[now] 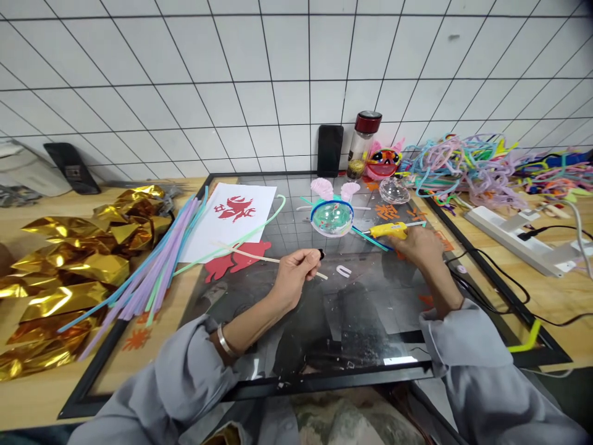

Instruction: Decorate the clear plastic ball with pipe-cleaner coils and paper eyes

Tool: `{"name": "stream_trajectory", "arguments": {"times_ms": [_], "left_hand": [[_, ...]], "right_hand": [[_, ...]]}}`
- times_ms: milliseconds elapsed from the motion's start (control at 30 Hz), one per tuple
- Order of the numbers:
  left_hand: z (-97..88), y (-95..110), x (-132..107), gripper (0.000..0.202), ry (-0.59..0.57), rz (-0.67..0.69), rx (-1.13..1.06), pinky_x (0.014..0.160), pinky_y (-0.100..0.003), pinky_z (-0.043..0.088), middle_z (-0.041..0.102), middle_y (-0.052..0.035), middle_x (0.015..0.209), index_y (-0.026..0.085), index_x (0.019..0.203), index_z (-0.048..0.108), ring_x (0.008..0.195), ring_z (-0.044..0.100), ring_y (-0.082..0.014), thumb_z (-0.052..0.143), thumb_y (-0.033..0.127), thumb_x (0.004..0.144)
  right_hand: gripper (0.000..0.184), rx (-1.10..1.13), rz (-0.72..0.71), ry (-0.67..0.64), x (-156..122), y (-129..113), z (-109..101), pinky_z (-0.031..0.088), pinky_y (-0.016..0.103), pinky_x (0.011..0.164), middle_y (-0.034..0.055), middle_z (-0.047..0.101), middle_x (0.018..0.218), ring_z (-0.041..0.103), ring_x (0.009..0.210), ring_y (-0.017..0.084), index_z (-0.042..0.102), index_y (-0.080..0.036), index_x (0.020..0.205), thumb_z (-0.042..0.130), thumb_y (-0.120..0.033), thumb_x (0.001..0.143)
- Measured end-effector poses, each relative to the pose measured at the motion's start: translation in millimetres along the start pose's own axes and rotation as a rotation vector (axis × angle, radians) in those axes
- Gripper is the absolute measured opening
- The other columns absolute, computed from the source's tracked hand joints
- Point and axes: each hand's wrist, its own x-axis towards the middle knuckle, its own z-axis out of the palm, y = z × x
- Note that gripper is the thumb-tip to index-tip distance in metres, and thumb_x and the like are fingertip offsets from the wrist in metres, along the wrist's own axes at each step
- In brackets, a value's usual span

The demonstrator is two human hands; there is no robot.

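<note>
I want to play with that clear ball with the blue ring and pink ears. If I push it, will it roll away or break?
The clear ball looks round, so a push would probably make it wobble or roll, though its pink ears might stop it. It seems like thin, hollow plastic, so likely light and easy to crack. The yellow glue gun under the right hand lies close by.

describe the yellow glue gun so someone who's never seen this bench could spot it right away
Start at the black-framed glass mat in the middle of the wooden bench. Near its right side, the right hand rests on the yellow glue gun, whose nozzle points left toward a clear dome with a blue rim. It is the only solid yellow tool there; the things around it are soft pipe cleaners and red paper cutouts.
</note>
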Motion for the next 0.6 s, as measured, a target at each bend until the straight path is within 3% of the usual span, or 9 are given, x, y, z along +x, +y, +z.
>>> {"name": "stream_trajectory", "arguments": {"times_ms": [133, 467, 600], "left_hand": [[0.3, -1.4, -1.5, 0.038, -0.006, 0.011, -0.002, 0.047, -0.02, 0.029, 0.055, 0.0014, 0.058, 0.013, 0.067, 0.065, 0.049, 0.041, -0.005, 0.078, 0.048, 0.059], [1.0, -5.4, -1.2, 0.037, -0.02, 0.025, -0.015, 0.047, -0.02, 0.028, 0.055, 0.0019, 0.058, 0.013, 0.069, 0.066, 0.049, 0.042, -0.0046, 0.079, 0.047, 0.06], [0.5, -7.1, -1.2, 0.036, -0.026, 0.029, -0.022, 0.047, -0.02, 0.027, 0.055, 0.002, 0.058, 0.013, 0.07, 0.066, 0.049, 0.042, -0.0045, 0.079, 0.046, 0.061]], "right_hand": [[0.043, 0.071, 0.014, 0.065, 4.0, 3.0, 2.1, 0.046, 0.038, 0.071, 0.0207, 0.07, 0.097, 0.064, 0.096, 0.036, 0.071, -0.011, 0.098, 0.056, -0.044, 0.075], [0.06, 0.252, 0.091, 0.351, -7.1, 5.3, -2.4, 0.046, 0.039, 0.074, 0.0201, 0.062, 0.112, 0.061, 0.098, 0.034, 0.063, -0.011, 0.116, 0.057, -0.053, 0.073], [0.052, 0.294, 0.085, 0.421, -11.6, 4.1, -6.9, 0.043, 0.036, 0.07, 0.0181, 0.065, 0.103, 0.061, 0.091, 0.031, 0.065, -0.012, 0.108, 0.054, -0.051, 0.076]]}}
